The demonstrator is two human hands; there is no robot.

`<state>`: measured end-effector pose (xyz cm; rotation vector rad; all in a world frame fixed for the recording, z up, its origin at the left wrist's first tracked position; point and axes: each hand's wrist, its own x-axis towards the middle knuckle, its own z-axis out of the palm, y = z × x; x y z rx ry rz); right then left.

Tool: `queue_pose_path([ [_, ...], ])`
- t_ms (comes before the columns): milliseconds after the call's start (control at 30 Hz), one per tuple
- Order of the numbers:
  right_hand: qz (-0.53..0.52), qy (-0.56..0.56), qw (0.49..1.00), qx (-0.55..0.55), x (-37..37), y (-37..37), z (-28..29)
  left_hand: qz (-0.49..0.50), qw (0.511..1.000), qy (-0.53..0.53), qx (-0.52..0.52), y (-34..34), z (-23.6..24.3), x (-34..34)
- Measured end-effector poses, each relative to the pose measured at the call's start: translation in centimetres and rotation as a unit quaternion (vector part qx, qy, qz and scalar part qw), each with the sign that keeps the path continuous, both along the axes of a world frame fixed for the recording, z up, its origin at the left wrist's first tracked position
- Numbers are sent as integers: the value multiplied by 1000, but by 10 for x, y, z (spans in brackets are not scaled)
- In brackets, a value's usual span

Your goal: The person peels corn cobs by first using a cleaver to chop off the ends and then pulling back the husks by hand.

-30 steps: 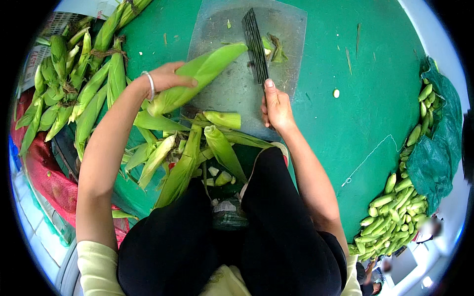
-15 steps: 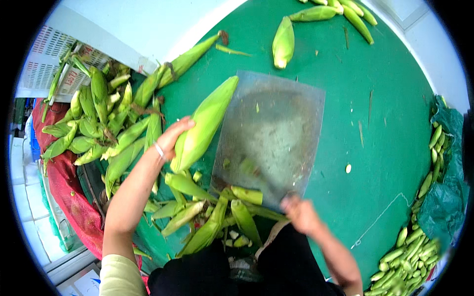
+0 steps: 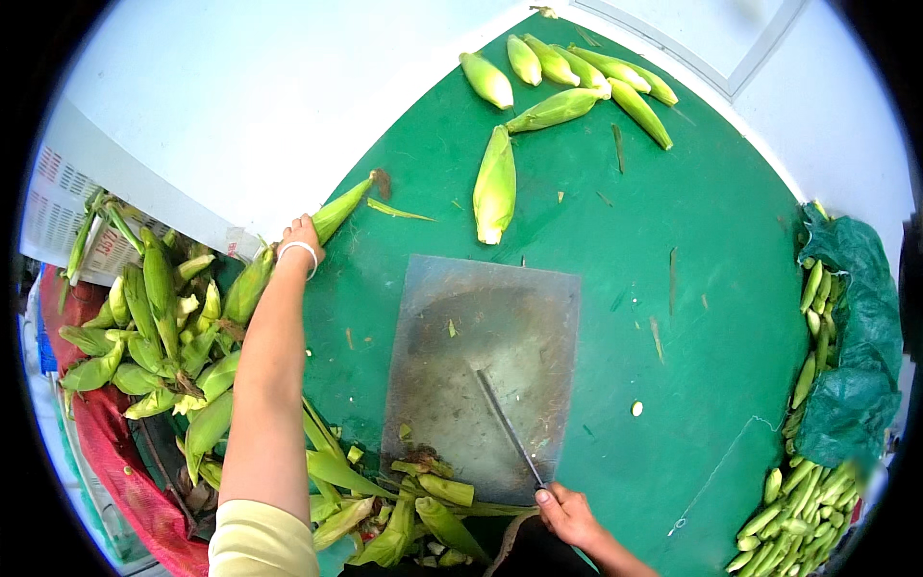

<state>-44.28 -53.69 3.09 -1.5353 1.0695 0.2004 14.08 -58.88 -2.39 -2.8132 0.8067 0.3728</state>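
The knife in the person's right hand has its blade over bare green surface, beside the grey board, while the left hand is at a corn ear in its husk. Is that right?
Not quite: the blade's place is wrong. The head view shows the knife in the right hand with its blade over the grey board.

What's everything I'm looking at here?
Loose corn ears: about nine, green, top
Single corn ear: one, green, upper left
Heaped corn ears: many, green, left
Piled corn ears: many, green, lower right
Husk trimmings: several, green, bottom
Cutting board: one, grey, centre
Knife: one, dark, over cutting board
Round slice: one, pale, right of cutting board
String: one, white, lower right
Sack: one, dark green, right
Mesh: one, red, lower left
Crate: one, white, upper left
Work surface: one, green, middle
Bracelet: one, white, upper left
Left hand: one, on single corn ear
Right hand: one, holding knife
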Motion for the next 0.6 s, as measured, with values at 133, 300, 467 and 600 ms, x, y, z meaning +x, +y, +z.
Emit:
queue_pose_path([
  [133,-34,23,996,73,-7,-2,8,-87,993,-41,67,14,33,-34],
  [300,-36,-2,997,65,-3,14,17,-120,938,42,-321,54,78,-69],
  [467,-23,-65,996,62,9,18,37,91,616,362,-694,112,136,-125],
  [600,-28,-143,988,46,21,21,54,88,346,619,-700,159,173,-149],
])
